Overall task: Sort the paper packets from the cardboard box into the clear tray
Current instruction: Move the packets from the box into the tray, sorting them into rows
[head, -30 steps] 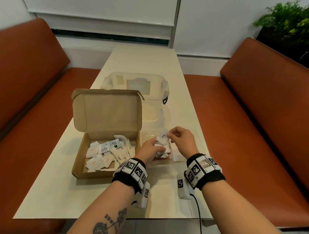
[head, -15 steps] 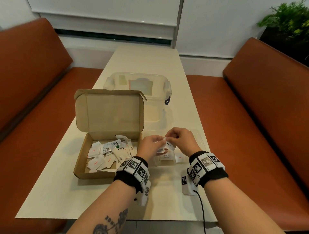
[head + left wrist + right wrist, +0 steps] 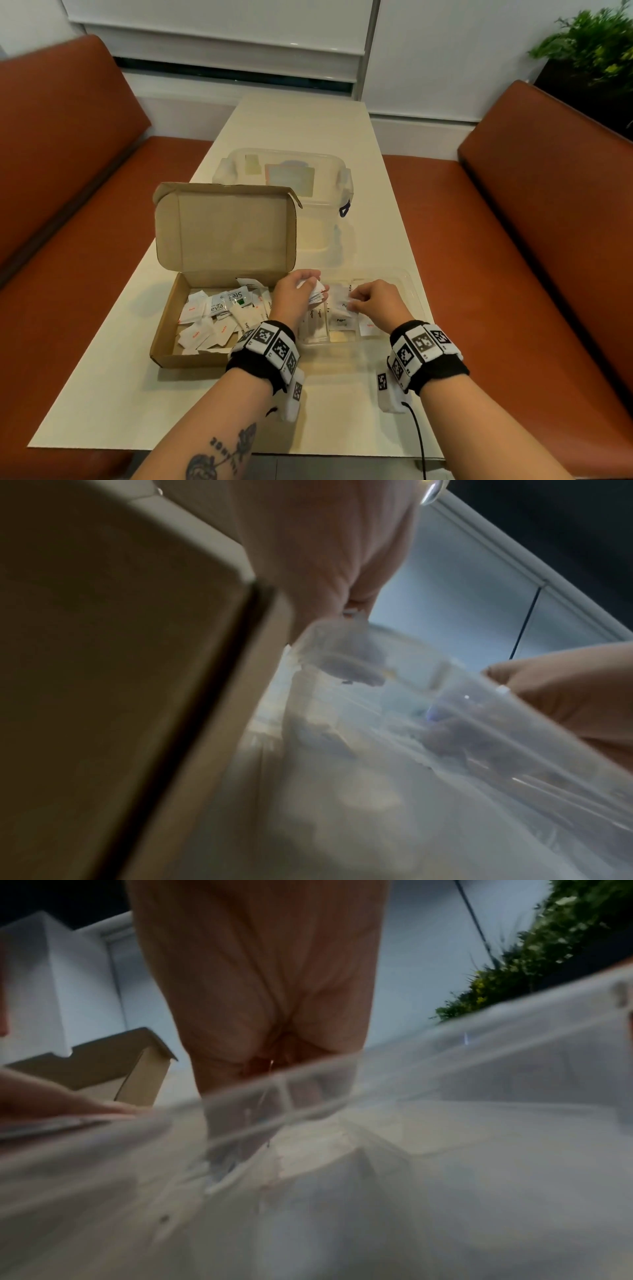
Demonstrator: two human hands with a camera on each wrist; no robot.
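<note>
An open cardboard box (image 3: 164,346) on the table holds several white paper packets (image 3: 219,318). To its right lies the clear tray (image 3: 411,291) with packets (image 3: 342,320) lying in its compartments. My left hand (image 3: 310,287) hovers over the tray's left end and grips a small bunch of packets (image 3: 317,294). In the left wrist view that bunch (image 3: 346,656) hangs below the curled fingers. My right hand (image 3: 356,303) is low over the tray's middle, fingers curled, pinching a single packet (image 3: 344,301).
A clear lidded storage container (image 3: 284,178) stands behind the box and tray. The box's lid (image 3: 226,229) stands upright at the back. Orange bench seats (image 3: 513,240) flank the table on both sides. A plant (image 3: 596,51) is at the far right.
Both hands were together above the tray, the right taking a packet from the left's bunch. The right hand has since come down with it into the tray's middle; the left stays above.
</note>
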